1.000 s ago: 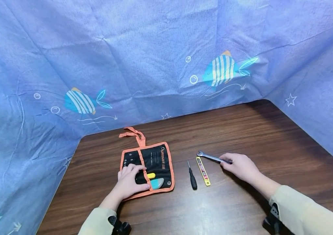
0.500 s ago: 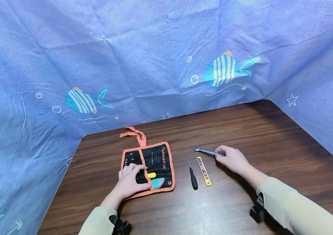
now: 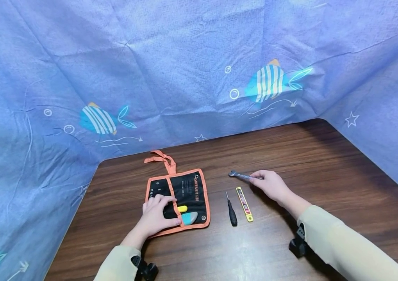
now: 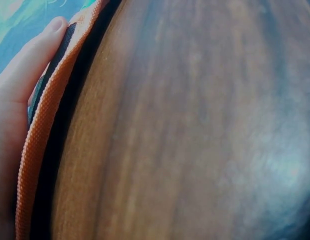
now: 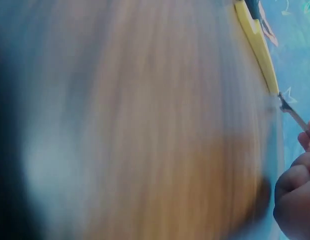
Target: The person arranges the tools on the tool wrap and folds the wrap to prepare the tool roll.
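Note:
My right hand (image 3: 272, 185) pinches the handle end of a silver open-end wrench (image 3: 241, 176), whose jaw end points left. In the right wrist view the wrench (image 5: 298, 120) juts from the fingers. My left hand (image 3: 156, 214) rests on a black tool roll (image 3: 186, 189) with orange trim, thumb and index fingertips at its pocket edge. The thumb lies along the orange edging (image 4: 50, 92) in the left wrist view. Out of the pocket poke a yellow handle end (image 3: 182, 208) and a teal-and-grey tool end (image 3: 189, 217).
Between the hands, a black-handled screwdriver (image 3: 232, 212) and a yellow flat strip with a printed label (image 3: 244, 204) lie on the brown wooden table (image 3: 213, 253). Orange ties (image 3: 165, 159) extend behind the roll. A blue fish-patterned cloth (image 3: 184, 70) hangs around the table.
My right hand has moved left and slightly farther back with the wrench, past the yellow strip's far end. The left hand stays on the tool roll.

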Available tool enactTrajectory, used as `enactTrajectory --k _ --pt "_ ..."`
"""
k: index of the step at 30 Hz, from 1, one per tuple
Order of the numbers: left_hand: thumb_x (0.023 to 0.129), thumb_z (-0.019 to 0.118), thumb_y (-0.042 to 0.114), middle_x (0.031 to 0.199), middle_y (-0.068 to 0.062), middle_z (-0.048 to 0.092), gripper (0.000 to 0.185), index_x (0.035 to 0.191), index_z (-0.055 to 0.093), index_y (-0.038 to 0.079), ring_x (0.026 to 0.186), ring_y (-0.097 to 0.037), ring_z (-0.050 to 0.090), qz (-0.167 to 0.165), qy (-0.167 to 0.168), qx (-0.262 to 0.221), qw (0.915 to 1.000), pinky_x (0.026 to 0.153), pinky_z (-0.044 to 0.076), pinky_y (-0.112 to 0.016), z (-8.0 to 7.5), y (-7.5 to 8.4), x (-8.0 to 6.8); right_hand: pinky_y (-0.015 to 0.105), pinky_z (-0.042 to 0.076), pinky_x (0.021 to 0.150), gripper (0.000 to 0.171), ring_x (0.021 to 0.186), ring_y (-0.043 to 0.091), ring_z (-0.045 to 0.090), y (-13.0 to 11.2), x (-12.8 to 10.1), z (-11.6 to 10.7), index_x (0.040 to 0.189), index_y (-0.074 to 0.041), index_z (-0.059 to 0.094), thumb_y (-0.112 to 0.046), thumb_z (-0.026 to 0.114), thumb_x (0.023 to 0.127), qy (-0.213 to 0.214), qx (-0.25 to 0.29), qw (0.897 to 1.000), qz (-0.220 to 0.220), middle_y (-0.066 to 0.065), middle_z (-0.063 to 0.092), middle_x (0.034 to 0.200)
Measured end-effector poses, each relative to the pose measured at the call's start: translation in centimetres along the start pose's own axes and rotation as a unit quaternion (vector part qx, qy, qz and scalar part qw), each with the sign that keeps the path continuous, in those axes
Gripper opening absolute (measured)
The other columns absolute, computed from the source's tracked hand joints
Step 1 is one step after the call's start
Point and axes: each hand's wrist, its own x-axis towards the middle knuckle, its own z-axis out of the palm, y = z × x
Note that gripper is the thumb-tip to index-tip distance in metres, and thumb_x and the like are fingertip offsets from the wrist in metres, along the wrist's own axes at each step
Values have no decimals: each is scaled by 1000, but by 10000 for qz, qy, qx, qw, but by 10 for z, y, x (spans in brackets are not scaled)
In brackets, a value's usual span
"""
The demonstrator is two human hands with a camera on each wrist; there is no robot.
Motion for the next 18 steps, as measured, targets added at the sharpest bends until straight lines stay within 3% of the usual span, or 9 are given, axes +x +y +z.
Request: enactTrajectory --k 6,18 --pt "63 67 73 106 8 48 67 117 58 34 101 -20 38 -35 -15 -73 10000 88 23 -48 -2 2 0 35 42 78 26 82 15 57 -17 2 12 103 -7 69 -27 63 89 -354 703 9969 56 1 67 86" --pt "63 69 71 109 7 48 67 118 58 33 103 -20 38 -44 -39 -148 9999 89 24 -50 -2 0 1 34 44 72 20 80 14 55 -46 10 42 101 -15 70 -29 63 88 -1135 599 9906 -484 -4 65 90"
